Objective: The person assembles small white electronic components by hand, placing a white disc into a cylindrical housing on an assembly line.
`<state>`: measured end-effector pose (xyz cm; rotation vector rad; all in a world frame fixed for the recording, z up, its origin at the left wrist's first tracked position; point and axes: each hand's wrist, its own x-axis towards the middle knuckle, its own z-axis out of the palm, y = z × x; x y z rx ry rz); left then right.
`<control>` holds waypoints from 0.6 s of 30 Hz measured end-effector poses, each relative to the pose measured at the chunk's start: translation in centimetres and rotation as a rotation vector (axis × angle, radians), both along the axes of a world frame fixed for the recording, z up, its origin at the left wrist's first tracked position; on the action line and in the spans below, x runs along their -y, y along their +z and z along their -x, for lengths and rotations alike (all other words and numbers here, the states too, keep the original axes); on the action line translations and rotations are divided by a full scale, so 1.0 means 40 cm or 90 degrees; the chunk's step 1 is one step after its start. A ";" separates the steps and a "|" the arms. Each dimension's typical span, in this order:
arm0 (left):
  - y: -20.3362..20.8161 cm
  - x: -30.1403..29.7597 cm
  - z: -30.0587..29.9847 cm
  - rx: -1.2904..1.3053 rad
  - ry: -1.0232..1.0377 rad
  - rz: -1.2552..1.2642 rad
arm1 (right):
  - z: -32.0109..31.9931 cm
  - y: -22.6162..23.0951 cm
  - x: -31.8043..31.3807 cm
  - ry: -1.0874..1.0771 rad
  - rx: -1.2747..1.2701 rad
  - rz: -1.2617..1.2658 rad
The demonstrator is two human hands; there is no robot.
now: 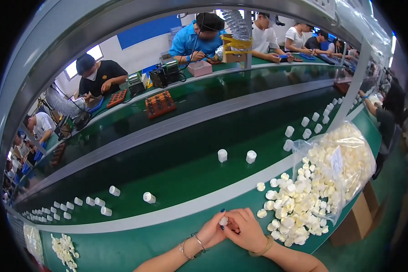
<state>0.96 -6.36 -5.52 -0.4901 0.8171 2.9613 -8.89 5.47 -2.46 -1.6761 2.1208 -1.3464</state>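
My left hand (211, 230) and my right hand (246, 231) meet over the green worktop, fingers closed together on a small white plastic piece (223, 221). Only part of the piece shows between the fingertips. Close by on the right lies a heap of cream-white plastic pieces (289, 211). It spills from the mouth of a clear plastic bag (358, 158), which is still partly full. Two white cylindrical pieces (222, 156) stand on the green conveyor belt in front of my hands.
More white cylinders (99, 202) stand on the belt to the left, others (305, 121) to the right. A smaller pile (64, 250) lies at the far left. A grey rail (167, 212) edges the belt. Beyond, several people work near an orange tray (160, 104). A cardboard box (356, 220) sits below the worktop.
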 end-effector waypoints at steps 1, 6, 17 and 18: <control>0.001 0.000 0.000 -0.005 -0.002 0.003 | 0.000 0.002 0.000 0.000 -0.002 -0.002; 0.010 -0.005 0.002 0.035 0.016 0.006 | 0.002 0.005 0.000 -0.009 -0.025 -0.007; 0.008 -0.008 0.002 0.035 0.015 0.001 | 0.000 0.000 -0.005 0.002 0.011 -0.010; 0.010 -0.007 0.002 0.035 0.014 0.001 | 0.000 0.002 -0.005 0.001 0.012 -0.010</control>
